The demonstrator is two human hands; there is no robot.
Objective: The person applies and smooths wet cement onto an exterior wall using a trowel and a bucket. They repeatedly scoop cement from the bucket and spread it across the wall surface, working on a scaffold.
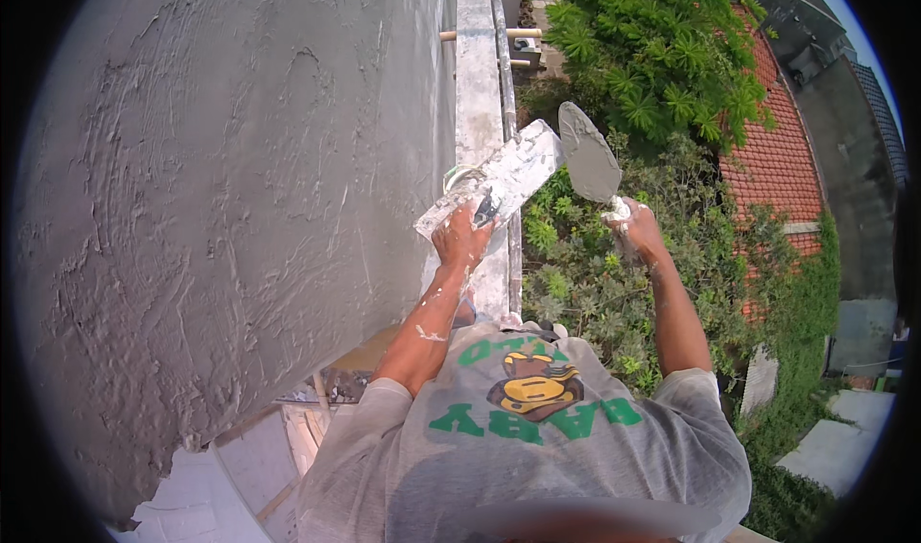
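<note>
My left hand (464,236), spotted with wet plaster, is closed round the handle of a plastering float (523,171). The float is a long rectangular plate smeared white and grey, held tilted over the plank. In my right hand (637,226) is a trowel (590,157), gripped by its plaster-crusted handle. Its leaf-shaped blade points up and away from me and is coated in grey mortar. The blade stands close beside the far end of the float; whether they touch I cannot tell. Behind the float, a pale round rim (464,176) shows in part.
A wall of fresh grey render (240,178) fills the left side. A narrow scaffold plank (478,92) runs ahead along it, edged by a pole (503,54). To the right, far below, are bushes (662,198), a leafy tree (662,44) and a red tiled roof (772,130).
</note>
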